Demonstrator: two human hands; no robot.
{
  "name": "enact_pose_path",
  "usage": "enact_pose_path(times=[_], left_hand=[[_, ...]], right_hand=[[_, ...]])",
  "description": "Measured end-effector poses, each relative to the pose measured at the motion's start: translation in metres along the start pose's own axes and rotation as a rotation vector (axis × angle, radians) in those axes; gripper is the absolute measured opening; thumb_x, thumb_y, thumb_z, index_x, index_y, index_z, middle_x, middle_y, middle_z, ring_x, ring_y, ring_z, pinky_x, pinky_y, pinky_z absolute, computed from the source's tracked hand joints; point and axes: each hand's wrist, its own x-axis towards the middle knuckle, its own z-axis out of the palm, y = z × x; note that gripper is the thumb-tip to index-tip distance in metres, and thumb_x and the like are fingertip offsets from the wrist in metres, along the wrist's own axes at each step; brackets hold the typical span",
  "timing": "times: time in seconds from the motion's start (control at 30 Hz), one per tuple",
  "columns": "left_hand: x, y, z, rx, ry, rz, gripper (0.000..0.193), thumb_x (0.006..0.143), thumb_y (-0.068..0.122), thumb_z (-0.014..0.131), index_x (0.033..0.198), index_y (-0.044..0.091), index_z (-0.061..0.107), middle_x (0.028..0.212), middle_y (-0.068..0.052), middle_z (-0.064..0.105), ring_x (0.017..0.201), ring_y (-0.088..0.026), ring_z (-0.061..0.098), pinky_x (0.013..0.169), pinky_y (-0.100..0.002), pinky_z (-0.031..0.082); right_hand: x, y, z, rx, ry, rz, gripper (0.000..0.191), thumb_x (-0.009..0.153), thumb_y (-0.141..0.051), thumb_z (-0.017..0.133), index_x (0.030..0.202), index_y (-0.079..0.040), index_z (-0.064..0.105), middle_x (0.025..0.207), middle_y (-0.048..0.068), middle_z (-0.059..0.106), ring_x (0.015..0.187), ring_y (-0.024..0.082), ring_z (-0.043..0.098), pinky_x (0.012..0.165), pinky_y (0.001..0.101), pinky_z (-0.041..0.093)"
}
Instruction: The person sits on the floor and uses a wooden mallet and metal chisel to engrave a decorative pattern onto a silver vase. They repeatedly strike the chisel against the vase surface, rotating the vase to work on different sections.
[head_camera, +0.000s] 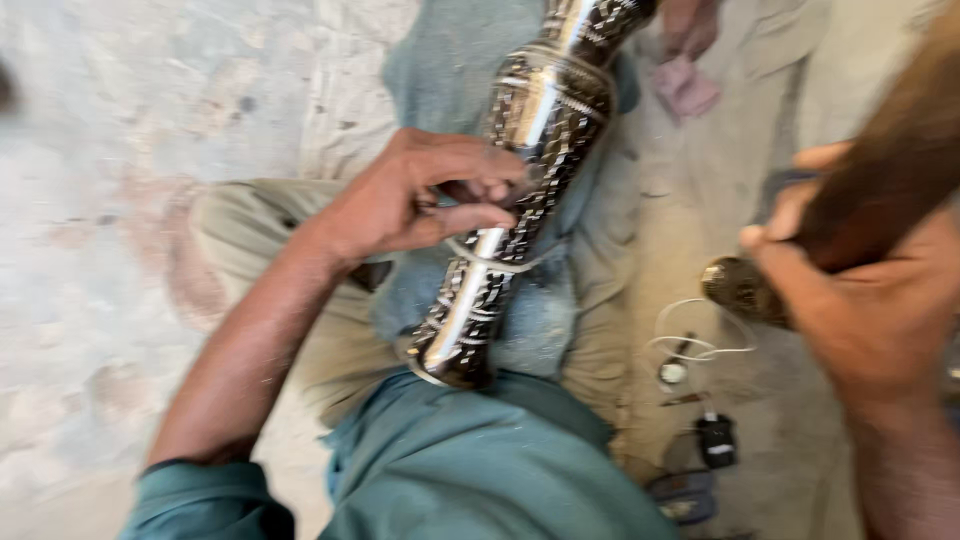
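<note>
A shiny, patterned metal post (505, 210) is steadied across the lap, the left hand (410, 195) clenched on a thin wire (490, 262) looped around it. A dark wooden tool (850, 210) is grasped in the right hand (870, 300). Wire-binding appears underway; steady tension is needed next. No containers are seen.

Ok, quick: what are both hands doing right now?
Left hand: closed on the shiny patterned metal piece.
Right hand: closed on a dark wooden handle.

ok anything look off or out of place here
Nothing looks damaged or spilled. The left hand steadies a shiny patterned metal post across the lap; the right hand holds a dark wooden mallet. Loose wire and small bits lie on the floor. The view is blurred.
</note>
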Motion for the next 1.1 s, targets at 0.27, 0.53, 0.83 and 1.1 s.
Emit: enact_pose_path(times=[0.27,0.53,0.83,1.1], left_hand=[[-0.012,0.003,-0.005,-0.09,0.091,-0.088,0.037,0.099,0.014,0.08,0.134,0.011,0.067,0.112,-0.007,0.074,0.099,-0.014,0.076,0.088,-0.028,0.069],[-0.012,0.002,0.0,-0.054,0.091,-0.133,0.04,0.095,0.012,0.082,0.132,0.008,0.067,0.108,-0.005,0.074,0.094,-0.012,0.075,0.084,-0.028,0.066],[-0.011,-0.015,0.015,-0.072,0.142,-0.198,0.04,0.096,0.012,0.083,0.132,0.01,0.066,0.104,-0.003,0.072,0.086,-0.007,0.069,0.078,-0.024,0.059],[-0.01,-0.018,0.019,-0.065,0.144,-0.18,0.047,0.091,0.011,0.084,0.134,0.011,0.066,0.1,-0.002,0.073,0.09,-0.008,0.07,0.076,-0.024,0.061]], right_hand=[[-0.011,0.074,0.004,-0.51,-0.14,-0.097,0.042,0.076,0.011,0.075,0.117,0.003,0.067,0.085,0.014,0.067,0.071,0.02,0.066,0.065,0.0322,0.051],[-0.005,0.095,0.019,-0.386,-0.117,0.003,0.021,0.087,0.004,0.074,0.103,-0.002,0.062,0.084,0.01,0.067,0.072,0.017,0.068,0.065,0.028,0.054],[0.02,0.065,0.025,-0.561,-0.143,-0.187,0.042,0.072,0.008,0.075,0.112,0.004,0.065,0.091,0.017,0.069,0.081,0.025,0.069,0.072,0.0348,0.054],[0.028,0.033,0.004,-0.664,-0.124,-0.212,0.056,0.065,0.008,0.077,0.12,0.007,0.067,0.094,0.02,0.071,0.085,0.03,0.071,0.073,0.0386,0.054]])
